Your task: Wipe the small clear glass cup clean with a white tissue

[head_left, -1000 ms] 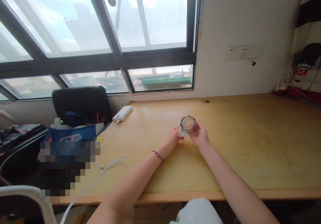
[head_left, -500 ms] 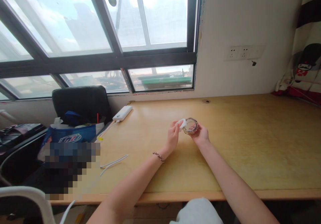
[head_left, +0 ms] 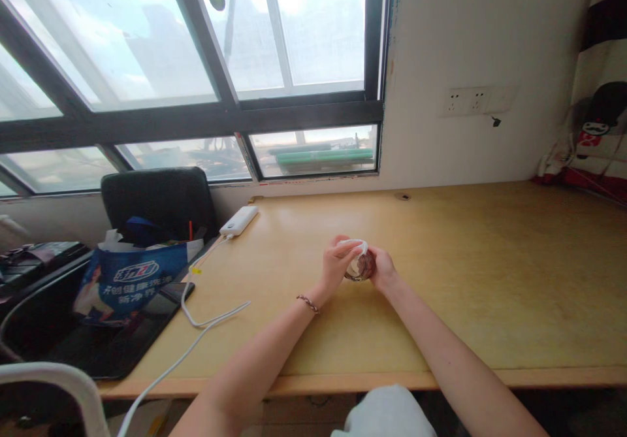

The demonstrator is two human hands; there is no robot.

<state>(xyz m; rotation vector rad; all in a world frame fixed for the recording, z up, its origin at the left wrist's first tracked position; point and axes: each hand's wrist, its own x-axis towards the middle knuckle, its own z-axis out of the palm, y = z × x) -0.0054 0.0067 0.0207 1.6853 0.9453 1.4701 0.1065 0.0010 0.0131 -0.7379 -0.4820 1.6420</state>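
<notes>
Off leftward, a white power bank (head_left: 239,221) and white cable (head_left: 208,324) lie on the surface (head_left: 490,280), clear of both hands. Over it, the left hand (head_left: 334,266) pinches white tissue (head_left: 361,245) between its fingers against the glass dish (head_left: 365,269); the right hand's (head_left: 385,270) fingers curl round the dish, now tipped further toward the person than half a second ago.

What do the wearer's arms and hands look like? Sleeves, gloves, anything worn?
No glove on the left hand or right hand, and no sleeves in view. A thin, dark brown, braided-looking bracelet circles the left wrist; material unclear. Nothing visible on the right wrist.
</notes>
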